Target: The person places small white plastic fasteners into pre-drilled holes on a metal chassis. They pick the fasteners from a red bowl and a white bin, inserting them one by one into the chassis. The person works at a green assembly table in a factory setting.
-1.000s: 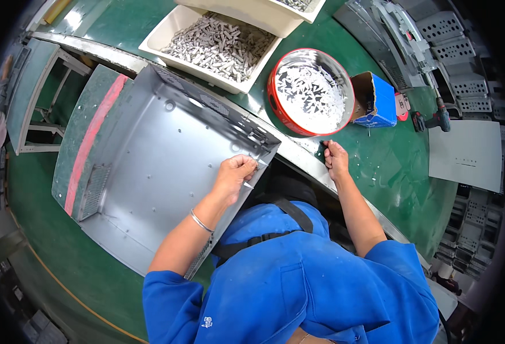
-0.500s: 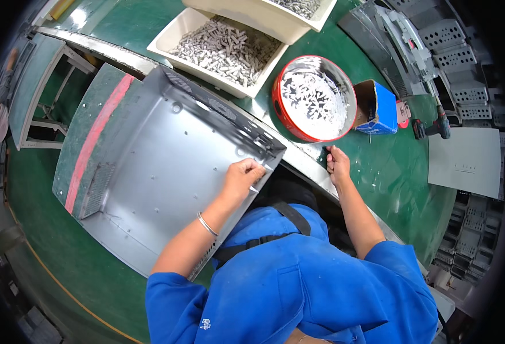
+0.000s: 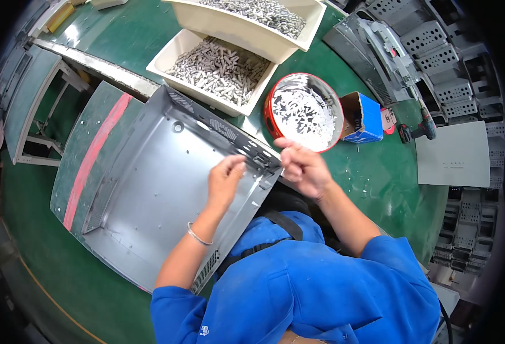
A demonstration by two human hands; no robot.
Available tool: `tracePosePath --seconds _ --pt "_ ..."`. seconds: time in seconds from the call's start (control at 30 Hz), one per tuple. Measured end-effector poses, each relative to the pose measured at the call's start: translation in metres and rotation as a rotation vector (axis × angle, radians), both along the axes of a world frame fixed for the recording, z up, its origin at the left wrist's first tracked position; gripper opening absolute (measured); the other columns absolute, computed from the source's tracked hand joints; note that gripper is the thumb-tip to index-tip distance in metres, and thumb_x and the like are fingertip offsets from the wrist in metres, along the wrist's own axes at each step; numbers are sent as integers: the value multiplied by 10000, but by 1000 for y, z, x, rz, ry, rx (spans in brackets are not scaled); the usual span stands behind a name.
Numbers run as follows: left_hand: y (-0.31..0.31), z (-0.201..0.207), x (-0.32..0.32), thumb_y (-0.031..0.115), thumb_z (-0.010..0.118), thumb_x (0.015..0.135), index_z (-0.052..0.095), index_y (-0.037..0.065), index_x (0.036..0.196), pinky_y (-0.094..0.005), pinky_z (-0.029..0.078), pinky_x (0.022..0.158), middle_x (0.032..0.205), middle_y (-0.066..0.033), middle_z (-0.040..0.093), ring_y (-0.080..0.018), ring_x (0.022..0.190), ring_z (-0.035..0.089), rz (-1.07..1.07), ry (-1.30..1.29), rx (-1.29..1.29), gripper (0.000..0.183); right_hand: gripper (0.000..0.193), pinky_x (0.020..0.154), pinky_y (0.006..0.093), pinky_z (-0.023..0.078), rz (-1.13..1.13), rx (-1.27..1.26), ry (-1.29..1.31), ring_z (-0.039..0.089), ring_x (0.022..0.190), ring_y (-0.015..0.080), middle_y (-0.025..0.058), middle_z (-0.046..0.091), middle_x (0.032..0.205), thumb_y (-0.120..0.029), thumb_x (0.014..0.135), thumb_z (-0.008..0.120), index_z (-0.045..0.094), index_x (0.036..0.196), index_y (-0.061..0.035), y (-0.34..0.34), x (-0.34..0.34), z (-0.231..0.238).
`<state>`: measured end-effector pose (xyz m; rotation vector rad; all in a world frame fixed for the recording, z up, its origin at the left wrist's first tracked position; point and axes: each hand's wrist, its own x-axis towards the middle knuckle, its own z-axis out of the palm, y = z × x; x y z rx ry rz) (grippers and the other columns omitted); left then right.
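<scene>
Head view: both hands (image 3: 225, 179) (image 3: 302, 166) meet at the metal tray (image 3: 149, 189) corner edge.

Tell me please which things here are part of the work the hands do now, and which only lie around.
In use:
- grey metal panel, under both hands
- left hand, on the panel's near rim
- right hand, at the same corner

Lying about:
- red bowl of small parts
- two cream bins of metal pieces
- blue box
- power drill

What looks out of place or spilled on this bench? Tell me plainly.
A few small metal parts lie loose on the green table, beside the red round tin and the open blue box. Nothing else stands out.
</scene>
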<state>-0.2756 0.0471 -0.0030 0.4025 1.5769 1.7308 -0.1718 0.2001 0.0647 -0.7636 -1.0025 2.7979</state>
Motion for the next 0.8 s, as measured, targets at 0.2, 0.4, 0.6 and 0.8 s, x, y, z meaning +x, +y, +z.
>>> tracePosePath --seconds 0.2,0.4,0.6,0.8 --pt "-2 34 1 55 557 765 567 -14 912 -182 393 611 802 -24 539 -63 674 482 -38 198 83 163 270 324 147 189 303 -82 -23 292 378 20 -7 420 581 -164 846 436 375 1084 -52 -26 -18 -5" --pt "-4 22 -2 57 557 764 574 -12 884 -192 400 602 758 -43 563 -74 659 500 85 41 77 140 259 320 154 187 237 -40 -13 285 375 20 -25 398 537 -208 854 436 399 1049 -41 -22 -20 -5" --pt "20 11 -3 66 546 773 553 -29 903 -189 407 569 769 -59 587 -85 637 525 277 -129 72 161 156 402 181 290 -144 -134 -67 364 473 67 28 463 677 -149 840 413 430 948 -38 -1 -12 -13" --pt "36 9 0 83 538 784 541 -33 907 -183 404 561 773 -68 590 -79 632 525 277 -143 74 169 146 391 176 296 -90 -325 36 367 479 66 42 482 741 -90 833 433 431 968 -35 6 -3 -25"
